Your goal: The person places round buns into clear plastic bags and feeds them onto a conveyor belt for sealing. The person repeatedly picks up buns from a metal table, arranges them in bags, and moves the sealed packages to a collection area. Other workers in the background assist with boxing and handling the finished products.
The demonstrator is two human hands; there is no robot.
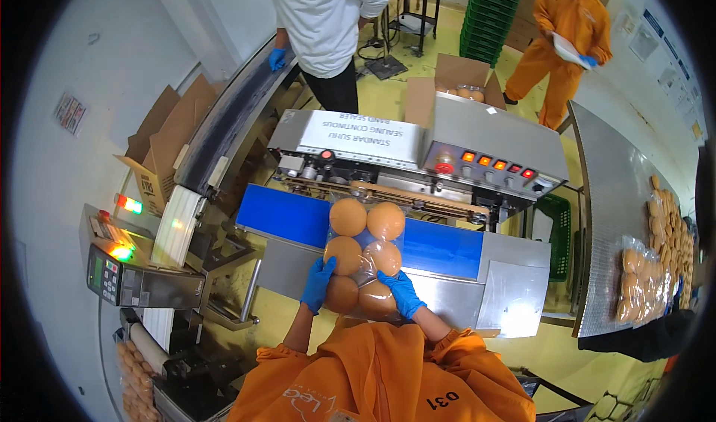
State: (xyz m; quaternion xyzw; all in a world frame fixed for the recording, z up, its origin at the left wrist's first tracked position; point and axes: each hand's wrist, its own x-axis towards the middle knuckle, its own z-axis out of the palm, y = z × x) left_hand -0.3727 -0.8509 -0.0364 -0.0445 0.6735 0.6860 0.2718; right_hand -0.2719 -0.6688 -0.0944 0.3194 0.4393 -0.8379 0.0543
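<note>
Blue-gloved left hand [318, 285] and right hand [403, 295], fingers [389, 279] firm around clear bag of buns [379, 256], its underside hidden

Blue conveyor belt [444, 250], bagged buns [371, 259] over it.

Sealing machine [496, 135] blocks far side along blue belt [446, 252]. Bag of buns [384, 258] takes up belt middle; open room over belt both sides of it, also over steel ledge [451, 294] at right. Left: metal bar [251, 291], then keypad console [105, 276] in the way. Right: floor gap with green crate [559, 254], then counter [603, 198].
</note>
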